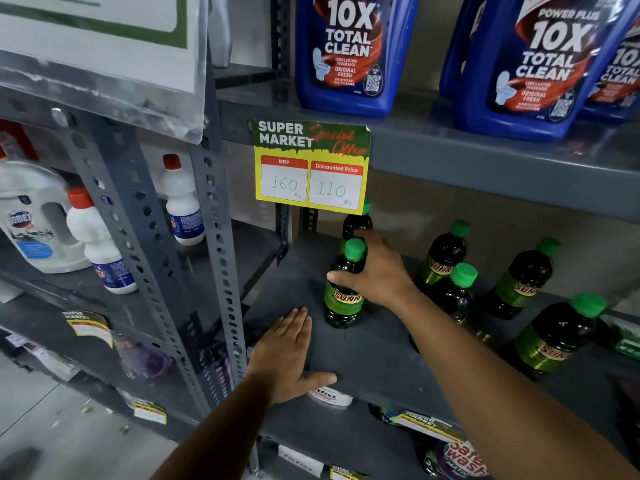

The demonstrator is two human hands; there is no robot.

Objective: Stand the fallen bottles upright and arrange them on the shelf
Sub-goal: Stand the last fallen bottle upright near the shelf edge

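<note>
Left rack: white plastic bottles with red caps (pixel 180 199) are standing behind a grey perforated steel upright (pixel 214 258).
Left hand (pixel 287 351): lying palm down on the front left corner of the shelf (pixel 374 362), fingers (pixel 298 320) together and flat, thumb hooking over the front edge, gripping nothing.
Shelf: a matte dark grey metal sheet, smooth and a little scuffed.
Price tag (pixel 311 166): a yellow and green paper card hanging from the edge of the shelf above, reading 160 and 110.
Front bottle (pixel 344 289): dark, glossy plastic with a green label and a ribbed green cap, standing upright near the shelf's left edge.
Right hand (pixel 377 271): its fingers are clamping around the front bottle's shoulder from the right.
Rear bottle (pixel 356 223): standing upright just behind, towards the back left corner.
Other dark bottles (pixel 519 282): five of them, green-capped, standing along the shelf's right half.
Upper shelf: blue toilet cleaner jugs (pixel 346 57) are standing in a row.
Floor (pixel 34 410): pale grey, showing at lower left.
</note>
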